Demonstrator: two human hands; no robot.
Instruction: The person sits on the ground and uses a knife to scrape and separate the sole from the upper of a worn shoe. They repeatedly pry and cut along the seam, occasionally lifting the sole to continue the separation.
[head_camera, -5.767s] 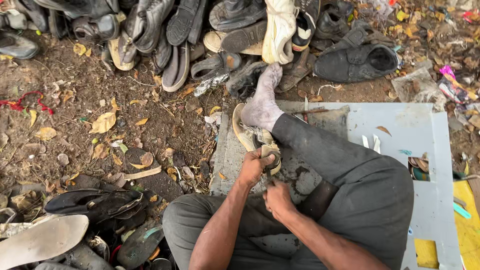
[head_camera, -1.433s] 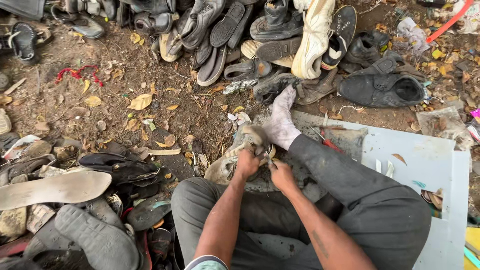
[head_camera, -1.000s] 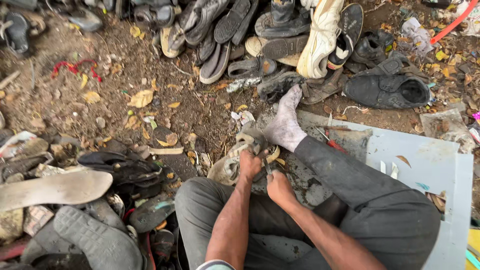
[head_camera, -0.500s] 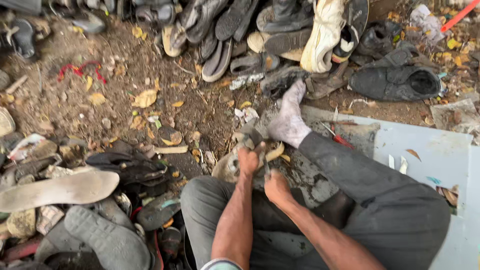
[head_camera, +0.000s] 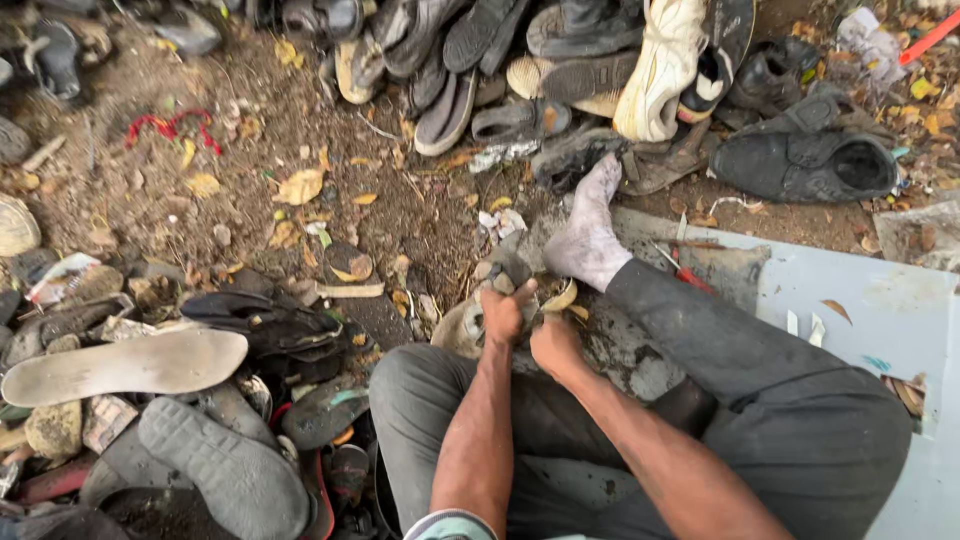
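I sit on a pale blue-grey board with one leg stretched out, its foot in a dirty grey sock. Both hands work on a worn tan shoe lying on the ground just below that foot. My left hand grips the shoe's upper part, fingers curled over it. My right hand is closed beside it on the same shoe; whether it also holds a small tool is hidden. A yellowish sole edge shows between the hands and the sock.
Worn shoes and sandals are heaped along the top, with a black shoe at the right. Loose soles, including a long pale insole and a grey ribbed sole, lie at the left. Dirt with dry leaves fills the middle.
The view has drifted slightly; the shoe and both hands stay in the same spot by the socked foot, with small hand shifts on the shoe.
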